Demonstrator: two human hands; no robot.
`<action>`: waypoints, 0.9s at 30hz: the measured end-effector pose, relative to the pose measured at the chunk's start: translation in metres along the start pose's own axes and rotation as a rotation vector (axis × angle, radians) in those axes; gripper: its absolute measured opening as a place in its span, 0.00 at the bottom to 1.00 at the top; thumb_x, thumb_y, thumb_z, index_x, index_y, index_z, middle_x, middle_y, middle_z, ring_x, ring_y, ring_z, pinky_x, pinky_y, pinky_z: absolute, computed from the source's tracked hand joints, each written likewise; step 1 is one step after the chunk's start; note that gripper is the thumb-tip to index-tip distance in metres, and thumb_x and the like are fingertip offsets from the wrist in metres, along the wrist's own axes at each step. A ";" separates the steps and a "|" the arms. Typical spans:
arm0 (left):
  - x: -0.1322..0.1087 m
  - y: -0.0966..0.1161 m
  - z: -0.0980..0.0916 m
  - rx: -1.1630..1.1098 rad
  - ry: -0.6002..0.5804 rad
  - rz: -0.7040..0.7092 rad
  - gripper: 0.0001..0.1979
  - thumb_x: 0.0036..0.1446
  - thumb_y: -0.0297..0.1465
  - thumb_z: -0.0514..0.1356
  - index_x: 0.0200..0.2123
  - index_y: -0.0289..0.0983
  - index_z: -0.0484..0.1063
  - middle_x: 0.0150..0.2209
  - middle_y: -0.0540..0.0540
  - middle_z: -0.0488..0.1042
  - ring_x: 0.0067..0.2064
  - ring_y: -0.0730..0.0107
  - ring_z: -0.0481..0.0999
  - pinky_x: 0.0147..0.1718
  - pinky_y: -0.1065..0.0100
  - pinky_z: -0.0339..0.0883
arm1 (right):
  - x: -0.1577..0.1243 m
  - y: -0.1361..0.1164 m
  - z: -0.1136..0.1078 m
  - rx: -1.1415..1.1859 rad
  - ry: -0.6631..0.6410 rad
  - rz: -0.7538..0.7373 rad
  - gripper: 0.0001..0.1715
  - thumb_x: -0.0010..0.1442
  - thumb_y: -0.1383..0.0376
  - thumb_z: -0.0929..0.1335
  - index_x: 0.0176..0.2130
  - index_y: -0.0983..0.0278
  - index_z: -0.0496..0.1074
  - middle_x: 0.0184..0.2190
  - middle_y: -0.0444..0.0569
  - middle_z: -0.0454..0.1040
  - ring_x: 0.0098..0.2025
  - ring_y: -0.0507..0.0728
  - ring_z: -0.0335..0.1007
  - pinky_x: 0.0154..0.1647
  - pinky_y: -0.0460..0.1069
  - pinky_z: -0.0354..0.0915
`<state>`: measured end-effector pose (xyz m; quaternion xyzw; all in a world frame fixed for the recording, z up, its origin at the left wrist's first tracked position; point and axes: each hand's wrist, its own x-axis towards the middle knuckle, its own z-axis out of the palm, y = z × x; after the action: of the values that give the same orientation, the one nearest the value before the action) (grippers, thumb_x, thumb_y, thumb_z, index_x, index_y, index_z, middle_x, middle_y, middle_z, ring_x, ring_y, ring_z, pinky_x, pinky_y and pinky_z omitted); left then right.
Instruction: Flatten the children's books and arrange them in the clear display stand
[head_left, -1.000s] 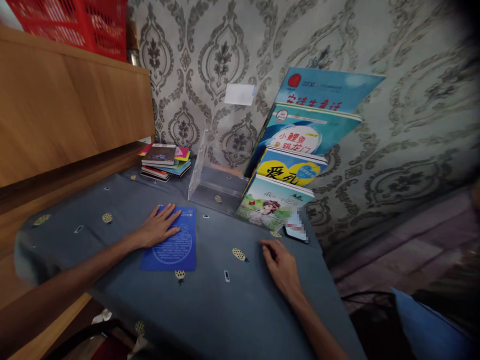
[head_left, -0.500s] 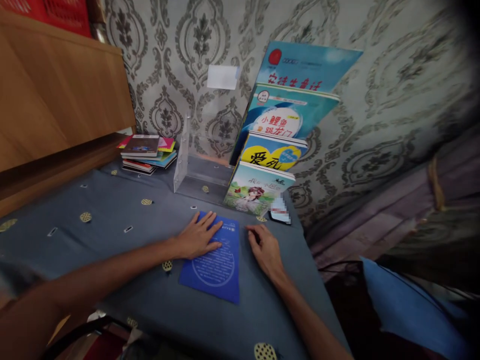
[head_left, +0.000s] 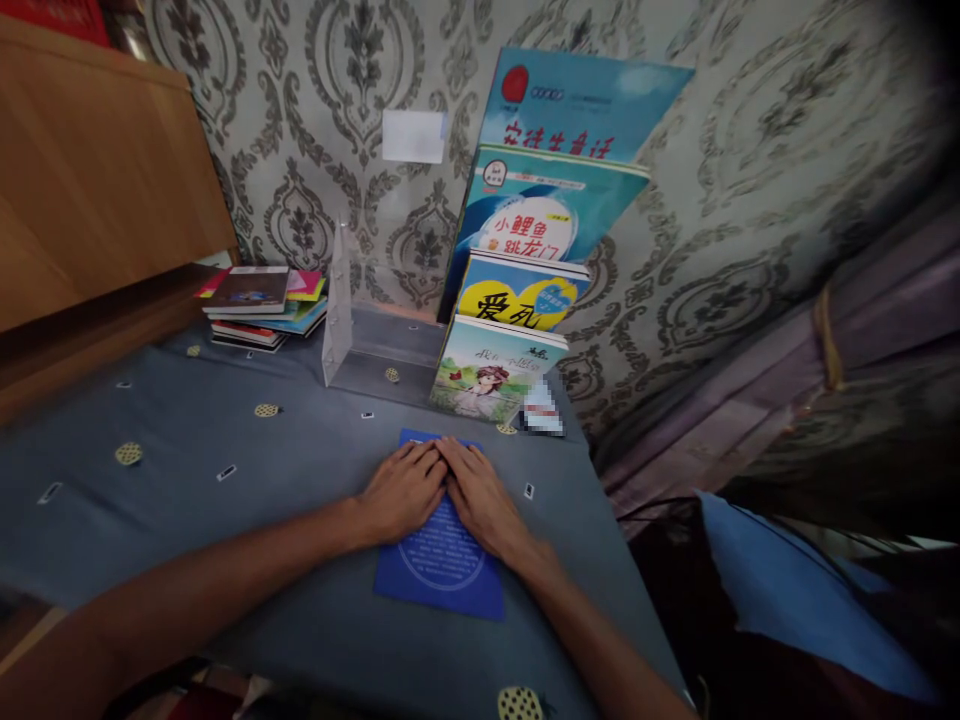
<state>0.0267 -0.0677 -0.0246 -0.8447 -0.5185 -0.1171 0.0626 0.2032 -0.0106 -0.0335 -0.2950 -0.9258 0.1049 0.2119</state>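
Observation:
A thin blue book (head_left: 446, 580) with white print inside a round outline lies flat on the cloth-covered table. My left hand (head_left: 405, 490) rests palm down across its upper left part, fingers stretched out together. From the other side, my right hand (head_left: 480, 500) lies flat over the upper right part. The fingertips of both hands meet near the book's top edge. Neither hand grips anything, and they hide much of the upper cover.
Behind the book, a clear acrylic rack (head_left: 339, 310) holds several picture books (head_left: 495, 375) in rising tiers at its right end. Beside them is a blurred-out object (head_left: 541, 410). A book stack (head_left: 259, 305) sits at the back left, near a wooden cabinet (head_left: 112, 170).
My right hand has moved left from the bare cloth onto the blue book, against my left hand. The left hand's fingers have drawn together. The view has shifted slightly to the right.

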 end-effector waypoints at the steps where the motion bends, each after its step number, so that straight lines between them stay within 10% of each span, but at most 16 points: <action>1: 0.000 0.000 -0.001 0.000 -0.004 0.002 0.20 0.71 0.34 0.47 0.59 0.31 0.66 0.60 0.37 0.71 0.65 0.59 0.65 0.65 0.57 0.55 | 0.000 0.000 0.000 -0.008 -0.015 0.010 0.34 0.66 0.71 0.58 0.69 0.61 0.56 0.65 0.56 0.65 0.68 0.61 0.58 0.68 0.64 0.58; 27: -0.002 -0.028 -0.011 0.104 -0.078 -0.144 0.21 0.71 0.32 0.45 0.58 0.28 0.68 0.61 0.32 0.70 0.62 0.51 0.69 0.60 0.50 0.60 | -0.009 0.009 -0.028 -0.053 -0.087 0.234 0.23 0.70 0.62 0.60 0.61 0.64 0.67 0.63 0.59 0.68 0.67 0.63 0.61 0.68 0.67 0.54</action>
<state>-0.0002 -0.0593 -0.0145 -0.8048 -0.5853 -0.0612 0.0776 0.2271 -0.0063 -0.0140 -0.4018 -0.8957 0.1172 0.1498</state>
